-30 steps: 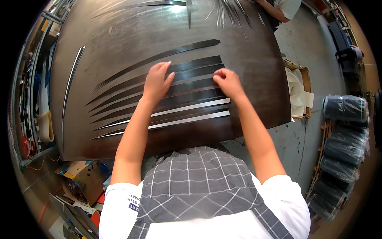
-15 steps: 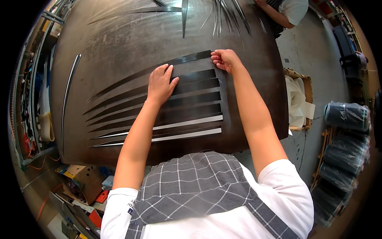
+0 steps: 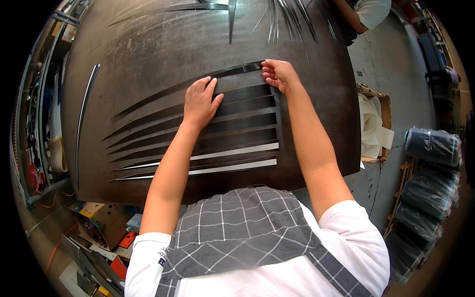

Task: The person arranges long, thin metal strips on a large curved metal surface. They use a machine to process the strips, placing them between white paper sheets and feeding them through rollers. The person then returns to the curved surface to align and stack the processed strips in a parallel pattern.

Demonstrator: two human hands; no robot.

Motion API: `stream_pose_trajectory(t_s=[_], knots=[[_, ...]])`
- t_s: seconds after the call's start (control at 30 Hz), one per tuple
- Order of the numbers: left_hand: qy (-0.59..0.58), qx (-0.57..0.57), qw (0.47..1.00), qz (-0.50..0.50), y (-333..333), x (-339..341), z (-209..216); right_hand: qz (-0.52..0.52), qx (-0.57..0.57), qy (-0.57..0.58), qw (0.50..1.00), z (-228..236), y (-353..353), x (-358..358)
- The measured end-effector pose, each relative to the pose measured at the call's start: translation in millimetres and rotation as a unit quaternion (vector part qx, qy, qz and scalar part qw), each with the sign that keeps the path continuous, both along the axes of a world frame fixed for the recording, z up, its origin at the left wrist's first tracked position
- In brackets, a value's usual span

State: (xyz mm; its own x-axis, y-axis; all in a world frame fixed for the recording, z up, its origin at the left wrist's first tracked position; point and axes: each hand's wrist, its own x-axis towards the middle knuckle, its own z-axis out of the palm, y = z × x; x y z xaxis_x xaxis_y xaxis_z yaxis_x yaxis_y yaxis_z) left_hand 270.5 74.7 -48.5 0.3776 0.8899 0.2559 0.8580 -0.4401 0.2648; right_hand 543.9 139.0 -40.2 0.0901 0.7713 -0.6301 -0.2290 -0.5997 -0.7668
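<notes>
My right hand pinches the right end of a long, thin black strip that curves to the left across the dark tabletop. Near its right end the strip looks twisted or raised. My left hand lies with fingers stretched out, its fingertips at the strip's lower edge. Below that, several similar black strips lie side by side, their right ends lined up along a narrow dark grey band. Two strips nearest me, one of them this strip, shine white along their length.
On the dark table, a narrow strip lies at the left and thin loose strips lie at the far side. A person's arm shows at the far right. Beyond the right edge stand a cardboard box and plastic-wrapped rolls.
The strip's right end has turned and now shows a narrower face. Both hands stay in nearly the same places. At the far right, the other person's arm has shifted.
</notes>
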Motion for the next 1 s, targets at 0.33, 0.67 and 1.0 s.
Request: stream_pose_trajectory(t_s=[0.33,0.67,1.0], knots=[[-0.097,0.102,0.990,0.009,0.5,3.1,20.8,-0.064,0.216,-0.034,0.974,43.2,-20.0,-33.9],[-0.117,-0.160,0.977,-0.084,-51.1,-5.9,72.3,0.041,0.159,-0.167,0.972,42.6,-153.1,-5.2],[-0.112,-0.433,0.894,0.012,-82.9,21.4,56.8,0.173,0.351,-0.462,0.796,-6.3,-200.3,15.8]])
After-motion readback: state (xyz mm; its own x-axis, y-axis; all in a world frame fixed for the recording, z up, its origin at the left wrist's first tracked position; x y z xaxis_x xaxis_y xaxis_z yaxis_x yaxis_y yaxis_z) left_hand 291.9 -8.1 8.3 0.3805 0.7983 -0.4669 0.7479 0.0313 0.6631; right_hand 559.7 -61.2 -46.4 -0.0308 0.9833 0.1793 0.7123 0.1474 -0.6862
